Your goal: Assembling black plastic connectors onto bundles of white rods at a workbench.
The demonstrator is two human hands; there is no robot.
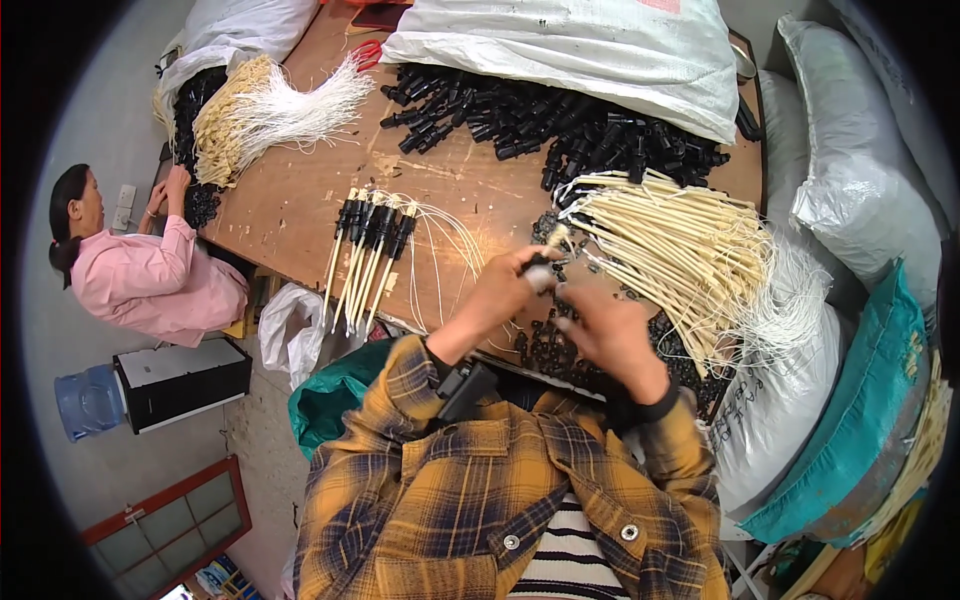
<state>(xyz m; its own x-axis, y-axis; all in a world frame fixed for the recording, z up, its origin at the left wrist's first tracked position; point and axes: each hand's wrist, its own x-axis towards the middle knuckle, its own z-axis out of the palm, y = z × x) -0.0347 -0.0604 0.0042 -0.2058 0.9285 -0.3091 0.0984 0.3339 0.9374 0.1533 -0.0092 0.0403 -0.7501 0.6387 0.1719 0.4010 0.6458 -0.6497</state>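
Note:
My left hand [497,292] is closed around a small black plastic part [538,262] over the near side of the table; a cream tip shows beside it. Close by on the right, my right hand [612,335] has curled, motion-blurred fingers over loose small black pieces [545,345]; whether it holds anything is unclear. Right of both hands lies a big bundle of cream tubes [670,245] with white strings [790,300] trailing off it. To the left, several cream tubes with black sockets [375,225] lie side by side, their thin cords curving toward my left hand.
Black sockets [530,110] spill from a white sack [560,45] at the table's far side. Another white-stringed bundle [300,105] and red-handled scissors [368,54] lie far left. A person in pink [150,265] works there. Full sacks [870,160] crowd the right side.

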